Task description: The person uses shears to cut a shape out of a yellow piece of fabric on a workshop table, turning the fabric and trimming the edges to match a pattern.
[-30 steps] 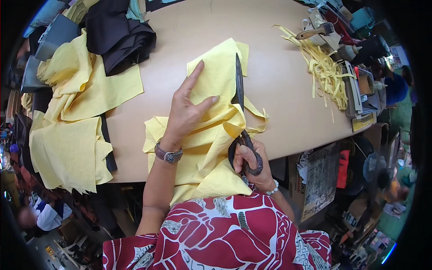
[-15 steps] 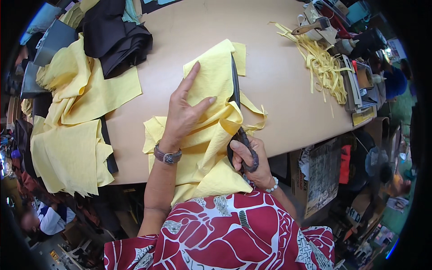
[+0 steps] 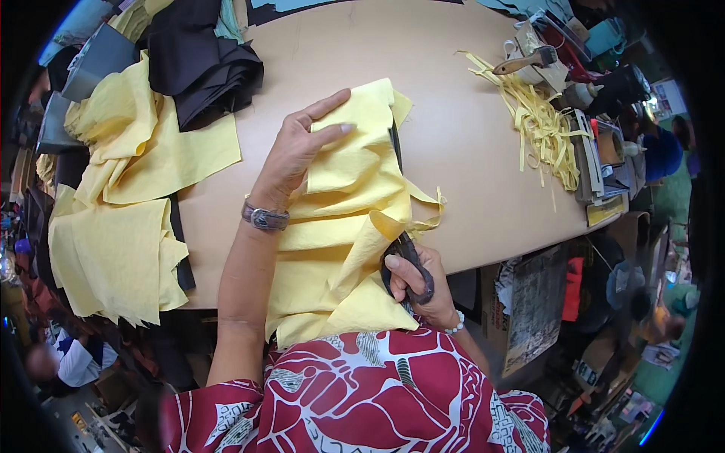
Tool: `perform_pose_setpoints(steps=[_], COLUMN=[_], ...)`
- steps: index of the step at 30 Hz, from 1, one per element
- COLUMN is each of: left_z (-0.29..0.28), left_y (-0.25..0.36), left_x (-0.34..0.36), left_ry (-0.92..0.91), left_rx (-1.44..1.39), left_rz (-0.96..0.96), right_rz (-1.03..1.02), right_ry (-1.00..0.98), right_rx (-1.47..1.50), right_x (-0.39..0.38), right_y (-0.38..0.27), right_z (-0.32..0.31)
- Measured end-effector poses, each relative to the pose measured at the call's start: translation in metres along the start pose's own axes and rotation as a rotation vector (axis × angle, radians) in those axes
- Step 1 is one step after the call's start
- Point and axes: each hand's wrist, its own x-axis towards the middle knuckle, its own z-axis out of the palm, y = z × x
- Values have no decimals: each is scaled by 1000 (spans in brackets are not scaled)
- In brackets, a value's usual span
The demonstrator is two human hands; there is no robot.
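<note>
A piece of yellow cloth [image 3: 332, 245], wrinkled and folded, runs from the tabletop down to my lap. At its far left edge is my left hand [image 3: 298, 147], thumb on top of the cloth and fingers closed on that edge. My right hand [image 3: 427, 283] grips the black handles of large scissors [image 3: 408, 253] near the table's front edge. Their dark blade runs along the right side of the cloth, partly covered by it. A narrow yellow strip [image 3: 428, 208] curls on the table just right of the blade.
Yellow cloth pieces [image 3: 113, 257] and a dark folded fabric stack [image 3: 215, 75] lie on the left. At the right are a heap of thin yellow strips [image 3: 540, 128], a brush [image 3: 525, 60] and a holder of tools [image 3: 596, 162]. A cardboard box [image 3: 525, 302] stands below the table edge.
My left hand has shifted up and left, its spread fingers drawing together at the cloth's edge. The cloth has flattened and spread leftward, with less of the blade showing. My right hand has barely moved.
</note>
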Motion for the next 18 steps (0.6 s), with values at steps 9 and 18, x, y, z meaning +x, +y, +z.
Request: perform_pose_setpoints(steps=[9, 18], left_z=[10, 9], left_y=[-9, -4], left_x=[-2, -9], left_ry=[76, 1], left_rx=[137, 339], left_rz=[242, 365], right_rz=[-76, -108], right_ry=[-66, -76], right_rx=[89, 47], right_x=[-3, 4], right_y=[14, 9], right_z=[-10, -11])
